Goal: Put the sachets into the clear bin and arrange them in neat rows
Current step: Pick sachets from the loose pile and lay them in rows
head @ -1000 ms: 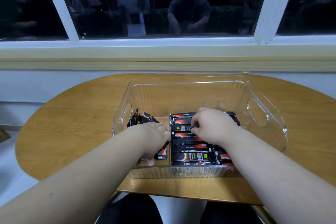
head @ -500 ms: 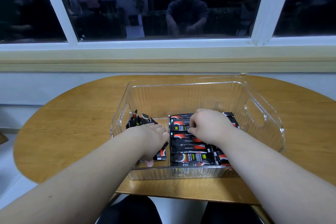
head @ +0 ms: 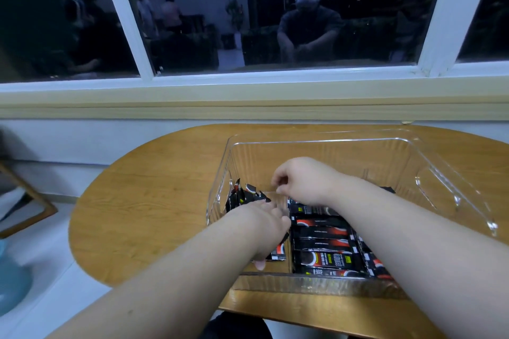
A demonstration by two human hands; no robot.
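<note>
A clear bin [head: 316, 141] stands on the wooden table [head: 154, 201]. Black and red sachets [head: 322, 245] lie stacked in a flat row in its right part. More sachets [head: 242, 197] stand loosely on end at the left wall. My left hand [head: 264, 226] reaches down into the left part, its fingers curled round a bundle of sachets there, thumb towards me. My right hand [head: 303, 180] is lifted above the row, thumb and forefinger pinching the top edge of a clear divider [head: 276, 197] between the two parts.
The bin has cut-out handles in its right wall [head: 440, 192] and its far half holds nothing. A window sill [head: 248, 110] runs behind the table. A wooden frame [head: 27, 201] and a blue object [head: 11, 283] sit on the floor at the left.
My right hand has lifted off the flat row and moved left to the divider's top edge. My left hand stays on the left sachets. The view has swung left.
</note>
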